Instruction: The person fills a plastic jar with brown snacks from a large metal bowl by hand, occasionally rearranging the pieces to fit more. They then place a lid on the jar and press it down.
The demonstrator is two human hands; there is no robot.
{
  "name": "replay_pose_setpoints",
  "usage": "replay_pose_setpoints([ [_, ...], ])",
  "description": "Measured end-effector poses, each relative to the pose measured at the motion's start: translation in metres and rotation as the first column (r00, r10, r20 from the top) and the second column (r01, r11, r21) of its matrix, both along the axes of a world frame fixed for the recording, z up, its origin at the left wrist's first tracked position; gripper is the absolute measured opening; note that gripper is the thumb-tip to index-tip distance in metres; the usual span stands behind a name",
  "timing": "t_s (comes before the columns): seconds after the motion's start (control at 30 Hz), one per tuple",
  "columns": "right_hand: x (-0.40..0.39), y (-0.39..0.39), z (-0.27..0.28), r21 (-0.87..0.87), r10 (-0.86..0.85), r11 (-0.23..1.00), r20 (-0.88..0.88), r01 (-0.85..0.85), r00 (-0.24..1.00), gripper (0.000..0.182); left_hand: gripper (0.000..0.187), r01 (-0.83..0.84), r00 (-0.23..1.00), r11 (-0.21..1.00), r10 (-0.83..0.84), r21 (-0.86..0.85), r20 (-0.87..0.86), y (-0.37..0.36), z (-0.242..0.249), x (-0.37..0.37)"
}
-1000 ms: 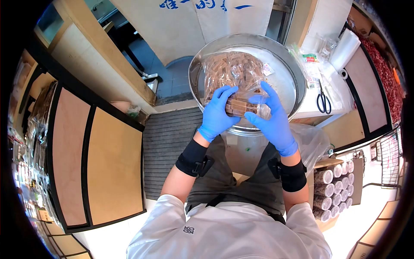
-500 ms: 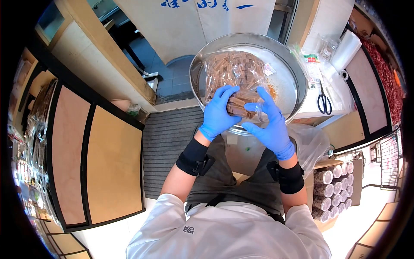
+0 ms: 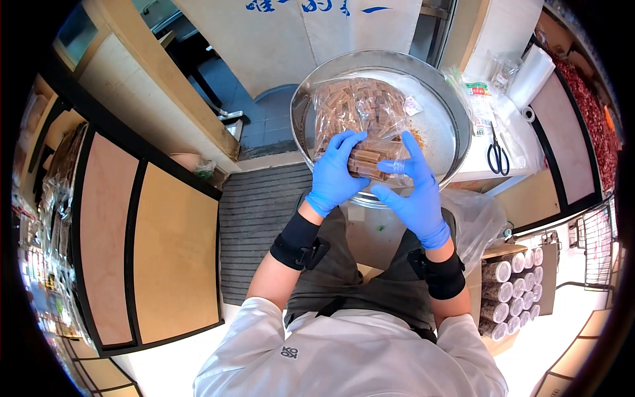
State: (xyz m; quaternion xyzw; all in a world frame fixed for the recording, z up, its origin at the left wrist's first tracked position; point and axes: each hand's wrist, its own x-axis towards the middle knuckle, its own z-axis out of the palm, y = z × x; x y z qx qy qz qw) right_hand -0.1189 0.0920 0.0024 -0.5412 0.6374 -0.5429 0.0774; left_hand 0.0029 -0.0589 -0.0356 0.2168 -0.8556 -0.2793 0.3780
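My left hand (image 3: 337, 171), in a blue glove, is wrapped round a clear plastic jar (image 3: 368, 159) lying on its side and packed with brown stick-shaped pieces. At the jar's mouth end is my right hand (image 3: 417, 188), also gloved in blue. Its thumb and index finger are spread, and one finger reaches to the mouth. Just beyond the jar, a clear plastic bag (image 3: 360, 106) full of similar brown pieces sits in a large round metal pan (image 3: 456, 126). The palm side of my left hand is hidden.
Black-handled scissors (image 3: 497, 157) and a plastic roll (image 3: 532, 76) lie on the white table at the right. A cardboard box (image 3: 506, 341) of filled, lidded jars (image 3: 501, 291) stands at my lower right. Wooden cabinet panels (image 3: 175, 251) rise on the left.
My right hand has shifted slightly, with its finger now over the jar's mouth. The jar has turned a little in my left hand, its brown pieces lying flatter.
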Motion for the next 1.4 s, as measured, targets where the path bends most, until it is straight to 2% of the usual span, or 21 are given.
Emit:
replay_pose_setpoints([
  [0.17, -0.002, 0.001, 0.000, 0.008, 0.088, 0.996, 0.130, -0.090, 0.988, 0.092, 0.079, -0.008, 1.000, 1.000, 0.008, -0.018, -0.003, 0.001, 0.000, 0.000],
  [0.3, -0.012, 0.001, -0.007, -0.031, 0.102, 0.994, 0.052, -0.101, 0.993, 0.087, 0.078, -0.008, 1.000, 1.000, 0.008, -0.013, -0.022, 0.001, -0.001, 0.000],
  [0.37, -0.010, 0.005, -0.001, -0.050, 0.063, 0.997, 0.294, -0.051, 0.954, 0.086, 0.077, -0.007, 1.000, 1.000, 0.007, -0.008, -0.027, 0.001, 0.000, 0.000],
  [0.4, -0.011, 0.004, -0.001, -0.050, 0.063, 0.997, 0.294, -0.051, 0.954, 0.086, 0.077, -0.007, 1.000, 1.000, 0.006, -0.008, -0.027, 0.001, 0.000, -0.001],
  [0.47, -0.012, 0.003, -0.001, -0.099, -0.014, 0.995, -0.105, 0.003, 0.994, 0.088, 0.077, -0.018, 0.999, 1.000, 0.017, -0.023, -0.033, 0.001, 0.000, -0.001],
  [0.57, 0.000, 0.004, 0.002, 0.007, -0.003, 1.000, -0.120, 0.004, 0.993, 0.091, 0.076, -0.045, 0.999, 0.999, 0.045, -0.016, -0.006, 0.003, 0.001, -0.001],
  [0.7, 0.004, 0.004, 0.002, 0.031, 0.027, 0.999, -0.090, -0.025, 0.996, 0.094, 0.075, -0.021, 0.999, 1.000, 0.022, 0.011, -0.030, 0.003, 0.002, -0.001],
  [0.77, 0.007, 0.002, 0.000, -0.011, 0.070, 0.998, 0.206, -0.069, 0.976, 0.095, 0.074, -0.048, 0.998, 0.999, 0.048, -0.019, -0.028, 0.003, 0.000, -0.001],
  [0.8, 0.003, 0.002, -0.004, -0.010, 0.068, 0.998, 0.206, -0.068, 0.976, 0.095, 0.074, -0.047, 0.999, 0.999, 0.047, -0.018, -0.028, 0.003, 0.000, -0.001],
  [0.83, -0.004, -0.001, -0.006, -0.042, -0.015, 0.999, -0.076, 0.012, 0.997, 0.094, 0.075, -0.051, 0.998, 0.998, 0.051, -0.023, -0.029, 0.003, 0.000, -0.001],
  [0.87, -0.009, -0.002, -0.008, -0.095, -0.107, 0.992, -0.349, 0.079, 0.931, 0.093, 0.075, -0.056, 0.998, 0.998, 0.055, -0.028, -0.030, 0.003, 0.001, -0.001],
  [0.9, -0.008, -0.001, -0.009, -0.094, -0.107, 0.992, -0.349, 0.078, 0.931, 0.093, 0.075, -0.056, 0.998, 0.998, 0.056, -0.028, -0.031, 0.003, 0.002, -0.001],
  [0.97, 0.003, 0.001, 0.000, -0.036, 0.014, 0.999, -0.002, -0.014, 1.000, 0.090, 0.078, -0.029, 0.999, 0.999, 0.029, 0.025, -0.017, 0.004, 0.003, -0.001],
  [1.07, 0.005, 0.002, -0.001, -0.009, 0.037, 0.999, 0.052, -0.037, 0.998, 0.091, 0.078, -0.023, 1.000, 0.999, 0.023, 0.028, 0.000, 0.003, 0.003, 0.000],
  [1.1, 0.001, 0.000, -0.003, -0.009, 0.037, 0.999, 0.051, -0.037, 0.998, 0.091, 0.078, -0.023, 1.000, 0.999, 0.023, 0.028, 0.000, 0.003, 0.002, 0.000],
  [1.17, -0.009, -0.004, -0.007, -0.153, -0.114, 0.986, -0.321, 0.067, 0.940, 0.092, 0.075, -0.044, 0.998, 0.999, 0.044, -0.021, -0.037, 0.002, 0.000, -0.002],
  [1.2, -0.010, -0.003, -0.006, -0.153, -0.114, 0.986, -0.321, 0.067, 0.940, 0.092, 0.075, -0.044, 0.998, 0.999, 0.044, -0.021, -0.038, 0.002, -0.001, -0.002],
  [1.27, -0.007, -0.001, 0.002, -0.115, -0.054, 0.993, -0.133, 0.039, 0.990, 0.101, 0.076, -0.043, 0.998, 0.999, 0.043, -0.018, -0.034, 0.002, -0.001, -0.002],
  [1.3, -0.006, -0.002, 0.001, -0.114, -0.055, 0.993, -0.133, 0.040, 0.990, 0.101, 0.076, -0.042, 0.999, 0.999, 0.042, -0.018, -0.034, 0.002, -0.001, -0.001],
  [1.37, -0.003, -0.008, -0.001, -0.091, 0.073, 0.992, -0.148, -0.088, 0.986, 0.112, 0.077, -0.021, 1.000, 1.000, 0.021, 0.004, -0.012, 0.002, 0.002, 0.000],
  [1.4, 0.000, -0.008, -0.001, -0.031, 0.070, 0.997, -0.144, -0.075, 0.987, 0.114, 0.076, -0.017, 1.000, 1.000, 0.017, -0.001, -0.005, 0.002, 0.001, 0.000],
])
